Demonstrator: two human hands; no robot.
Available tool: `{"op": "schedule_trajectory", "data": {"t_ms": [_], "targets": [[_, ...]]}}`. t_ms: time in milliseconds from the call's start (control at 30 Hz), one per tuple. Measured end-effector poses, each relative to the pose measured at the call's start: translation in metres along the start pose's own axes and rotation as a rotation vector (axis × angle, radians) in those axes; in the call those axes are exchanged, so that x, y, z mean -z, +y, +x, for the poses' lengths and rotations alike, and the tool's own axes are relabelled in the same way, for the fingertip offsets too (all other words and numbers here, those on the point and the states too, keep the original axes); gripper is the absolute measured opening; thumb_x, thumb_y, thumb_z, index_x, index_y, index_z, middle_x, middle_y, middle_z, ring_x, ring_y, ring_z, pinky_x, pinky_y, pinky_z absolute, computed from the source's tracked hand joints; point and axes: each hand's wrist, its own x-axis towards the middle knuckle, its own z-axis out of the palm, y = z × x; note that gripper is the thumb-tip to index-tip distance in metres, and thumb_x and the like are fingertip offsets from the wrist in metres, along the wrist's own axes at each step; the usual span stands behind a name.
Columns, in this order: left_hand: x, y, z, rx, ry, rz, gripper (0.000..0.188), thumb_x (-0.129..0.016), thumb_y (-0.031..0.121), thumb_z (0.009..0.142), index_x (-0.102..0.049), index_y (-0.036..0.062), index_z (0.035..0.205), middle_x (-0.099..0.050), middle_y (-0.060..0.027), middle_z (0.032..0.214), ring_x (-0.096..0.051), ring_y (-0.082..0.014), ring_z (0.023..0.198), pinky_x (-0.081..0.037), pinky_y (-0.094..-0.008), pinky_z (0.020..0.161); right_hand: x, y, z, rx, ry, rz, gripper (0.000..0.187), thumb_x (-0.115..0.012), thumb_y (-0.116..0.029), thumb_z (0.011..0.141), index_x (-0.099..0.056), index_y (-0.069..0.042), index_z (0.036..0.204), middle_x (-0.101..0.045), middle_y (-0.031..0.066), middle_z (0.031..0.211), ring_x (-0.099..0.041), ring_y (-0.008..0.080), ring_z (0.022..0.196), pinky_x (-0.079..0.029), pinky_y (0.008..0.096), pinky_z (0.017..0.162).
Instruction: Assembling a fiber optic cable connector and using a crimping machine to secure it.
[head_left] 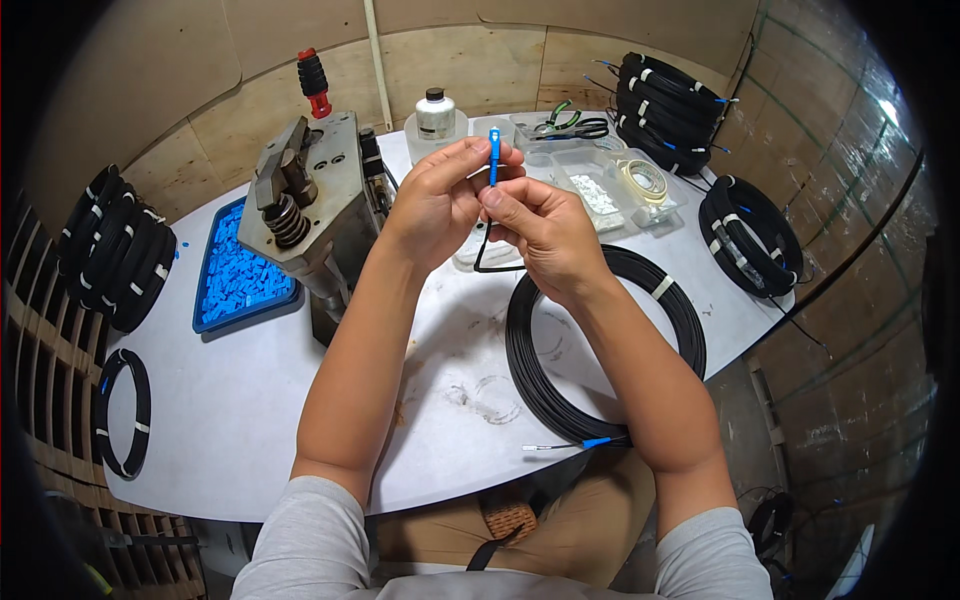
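Over the middle of the table I hold up a blue fibre-optic connector (494, 150), standing upright. My left hand (438, 195) pinches its body between thumb and fingertips. Lower down, my right hand (545, 225) closes thumb and fingers around the boot, where the black cable (483, 255) leaves it. That cable drops and bends right toward a large coil of black cable (518, 355), which lies flat under my right forearm, bound with white tape. At the near side of the coil rests its other end, a blue connector boot (597, 442) with a whitish tip.
A metal press (325, 185) stands left, beside a blue tray (297, 300) of small blue parts. Behind my hands are a white bottle (436, 118), pliers (560, 122) and a clear box (655, 218) with white pieces and tape. Cable coils (120, 250) flank both sides.
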Motion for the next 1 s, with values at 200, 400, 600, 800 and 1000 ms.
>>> {"op": "schedule_trajectory", "data": {"t_ms": [200, 400, 600, 800, 1000], "targets": [[-0.0015, -0.0006, 0.0003, -0.017, 0.015, 0.0, 0.026, -0.053, 0.019, 0.101, -0.062, -0.0044, 0.108, -0.065, -0.0143, 0.106, -0.063, -0.0202, 0.098, -0.052, -0.0335, 0.086, 0.0008, -0.0006, -0.0002, -0.015, 0.003, 0.005, 0.021, -0.073, -0.023, 0.094, -0.073, -0.002, 0.093, -0.066, 0.0004, 0.086, -0.057, 0.0071, 0.078, -0.049, 0.0245, 0.07], [0.0008, -0.002, 0.0008, -0.002, 0.023, 0.035, 0.023, -0.054, 0.019, 0.101, -0.063, -0.0016, 0.107, -0.066, -0.0127, 0.106, -0.064, -0.0196, 0.097, -0.052, -0.033, 0.085, 0.0032, -0.0041, -0.0006, -0.02, 0.002, -0.024, 0.022, -0.072, -0.024, 0.094, -0.073, -0.002, 0.096, -0.067, 0.0006, 0.089, -0.058, 0.0072, 0.08, -0.051, 0.0253, 0.07], [0.0021, -0.0015, 0.0002, -0.015, 0.001, 0.006, 0.022, -0.054, 0.019, 0.101, -0.062, -0.0004, 0.108, -0.066, -0.0121, 0.107, -0.064, -0.0199, 0.097, -0.052, -0.0331, 0.084, 0.0045, -0.0062, -0.0002, -0.036, -0.013, -0.042, 0.023, -0.073, -0.026, 0.093, -0.073, -0.003, 0.098, -0.068, 0.0012, 0.091, -0.059, 0.0077, 0.081, -0.052, 0.0259, 0.07], [-0.0008, -0.0025, 0.0003, -0.016, -0.008, -0.025, 0.024, -0.053, 0.02, 0.102, -0.06, -0.0013, 0.11, -0.065, -0.0125, 0.109, -0.063, -0.0205, 0.098, -0.052, -0.0336, 0.085, 0.0058, -0.0062, 0.0004, -0.023, -0.025, -0.063, 0.024, -0.073, -0.026, 0.093, -0.073, -0.003, 0.098, -0.068, 0.0011, 0.092, -0.059, 0.0077, 0.081, -0.052, 0.0261, 0.07], [0.004, -0.0004, 0.0003, 0.01, -0.03, -0.018, 0.024, -0.052, 0.019, 0.102, -0.06, -0.0016, 0.11, -0.065, -0.0128, 0.11, -0.064, -0.0206, 0.098, -0.052, -0.034, 0.086, 0.0052, -0.0075, 0.0, -0.032, -0.02, -0.063, 0.023, -0.073, -0.025, 0.093, -0.073, -0.002, 0.098, -0.068, 0.0012, 0.091, -0.059, 0.0076, 0.08, -0.052, 0.0258, 0.07]]}}
